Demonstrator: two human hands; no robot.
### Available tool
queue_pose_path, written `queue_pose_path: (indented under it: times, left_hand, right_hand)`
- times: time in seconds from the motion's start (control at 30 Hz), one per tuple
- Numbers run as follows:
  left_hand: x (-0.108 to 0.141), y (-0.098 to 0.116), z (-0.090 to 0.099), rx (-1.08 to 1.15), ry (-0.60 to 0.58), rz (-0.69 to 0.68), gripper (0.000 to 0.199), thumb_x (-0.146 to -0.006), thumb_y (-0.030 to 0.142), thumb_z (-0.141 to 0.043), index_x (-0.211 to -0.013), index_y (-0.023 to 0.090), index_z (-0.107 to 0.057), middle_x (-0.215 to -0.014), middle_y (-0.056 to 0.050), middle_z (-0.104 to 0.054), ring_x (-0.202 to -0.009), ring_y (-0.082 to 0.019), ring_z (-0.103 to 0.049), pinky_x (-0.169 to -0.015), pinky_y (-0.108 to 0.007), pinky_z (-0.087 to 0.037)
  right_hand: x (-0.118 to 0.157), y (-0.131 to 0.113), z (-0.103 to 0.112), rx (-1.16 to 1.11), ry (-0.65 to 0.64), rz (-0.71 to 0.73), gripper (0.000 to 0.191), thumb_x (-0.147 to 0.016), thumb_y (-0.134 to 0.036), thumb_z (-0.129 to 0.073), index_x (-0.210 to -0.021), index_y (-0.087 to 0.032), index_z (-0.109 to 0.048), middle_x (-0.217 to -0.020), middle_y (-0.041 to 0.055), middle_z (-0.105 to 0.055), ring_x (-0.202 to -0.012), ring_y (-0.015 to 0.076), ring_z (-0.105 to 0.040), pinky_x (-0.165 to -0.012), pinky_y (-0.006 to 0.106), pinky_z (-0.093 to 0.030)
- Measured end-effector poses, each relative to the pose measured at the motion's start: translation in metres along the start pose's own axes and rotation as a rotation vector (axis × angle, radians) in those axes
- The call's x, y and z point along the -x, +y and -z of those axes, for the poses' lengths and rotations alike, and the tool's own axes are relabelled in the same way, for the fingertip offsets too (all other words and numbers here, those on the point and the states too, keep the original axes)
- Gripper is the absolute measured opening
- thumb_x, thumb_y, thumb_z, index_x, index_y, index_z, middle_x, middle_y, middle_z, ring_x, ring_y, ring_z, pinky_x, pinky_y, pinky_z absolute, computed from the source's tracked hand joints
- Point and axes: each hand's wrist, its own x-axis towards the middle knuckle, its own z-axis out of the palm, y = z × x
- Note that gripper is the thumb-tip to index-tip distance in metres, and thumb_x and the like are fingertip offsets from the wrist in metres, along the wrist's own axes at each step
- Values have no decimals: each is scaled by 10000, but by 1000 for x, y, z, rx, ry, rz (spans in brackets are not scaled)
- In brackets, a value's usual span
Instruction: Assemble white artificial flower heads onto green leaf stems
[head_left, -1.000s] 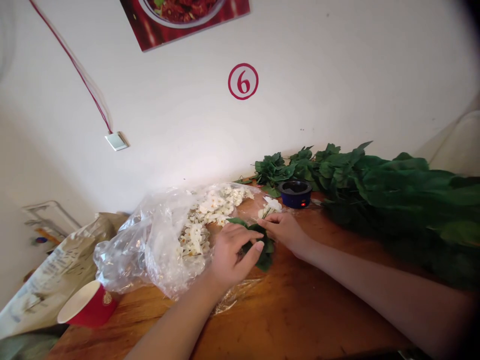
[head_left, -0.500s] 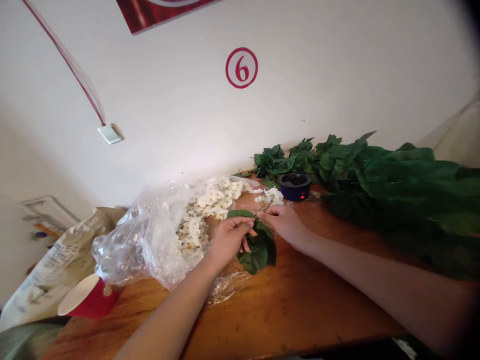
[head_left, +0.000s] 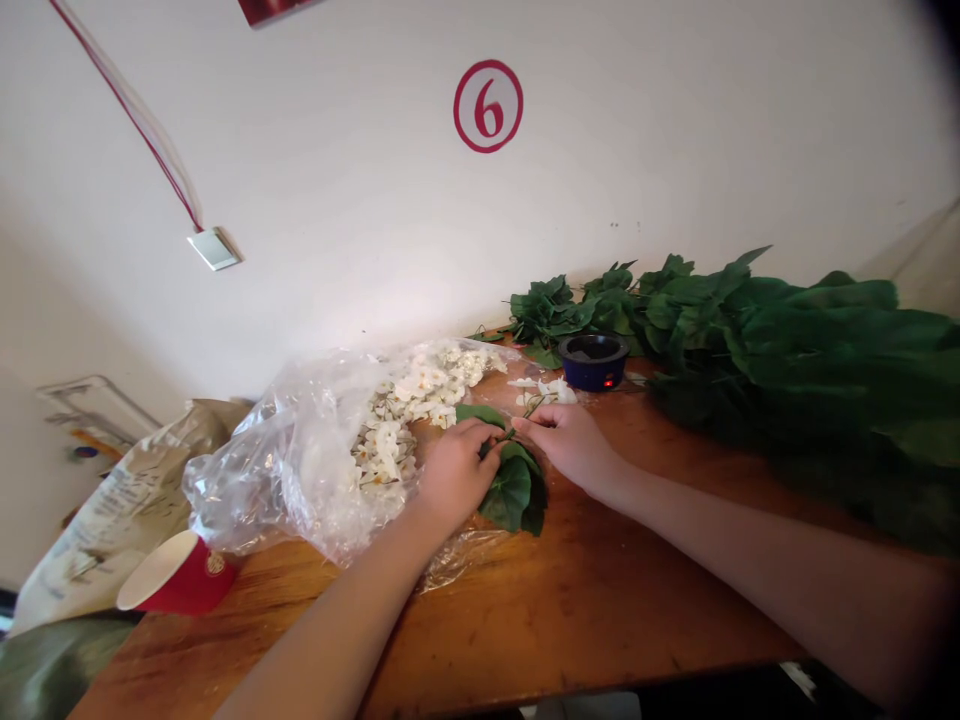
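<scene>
My left hand is closed around the stem end of a green artificial leaf sprig, and its leaves hang below the fingers. My right hand pinches a thin stem of that sprig between fingertips and thumb. Just beyond the fingers lies a small cluster of white artificial blossoms. To the left of my left hand, many loose white blossoms fill a crumpled clear plastic bag. My left fingers partly hide the sprig's stem.
A dark blue bowl with a small red light stands beyond my hands. A large heap of green artificial foliage runs along the wall on the right. A red paper cup lies on its side by a printed paper bag at the wooden table's left.
My left hand has closed further over the sprig, and the leaves now lie lower against the table. The view has tilted down slightly, so the wall marks sit higher in the picture.
</scene>
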Motion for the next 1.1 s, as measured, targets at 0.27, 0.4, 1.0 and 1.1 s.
queue_pose_path:
  times: [0.27,0.4,1.0,1.1]
  left_hand:
    - [-1,1,-3,197,-49,34,307,-771,71,-518,-957,231,-702,-966,-52,-658,-934,-215,-574,-884,-322,-415]
    - [-1,-2,-6,332,-32,116,194,-804,116,-491,-887,195,-647,-876,-40,-642,-819,-175,-575,-765,-285,-448]
    - [10,-14,-18,-12,-163,23,169,-863,191,-435,-886,184,-602,-701,7,-583,-627,-128,-513,-572,-232,-355]
    - [11,-16,-19,-15,-164,5,110,-839,215,-487,-820,175,-588,-678,11,-557,-604,-118,-476,-552,-229,-329]
  right_hand:
    - [3,0,0,23,-9,38,315,-783,-396,-592,-553,-185,-549,-531,-19,-455,-552,130,-408,-515,267,-290]
    - [4,-1,-2,-28,-13,-2,341,-776,-427,-588,-541,-188,-524,-512,-21,-479,-521,127,-422,-501,262,-302]
    - [17,-19,10,613,-79,208,441,-857,-421,-462,-501,-184,-357,-456,-20,-402,-469,112,-384,-479,282,-172]
    - [17,-25,9,590,-50,295,455,-888,-441,-430,-513,-187,-397,-482,-14,-436,-495,119,-413,-496,275,-210]
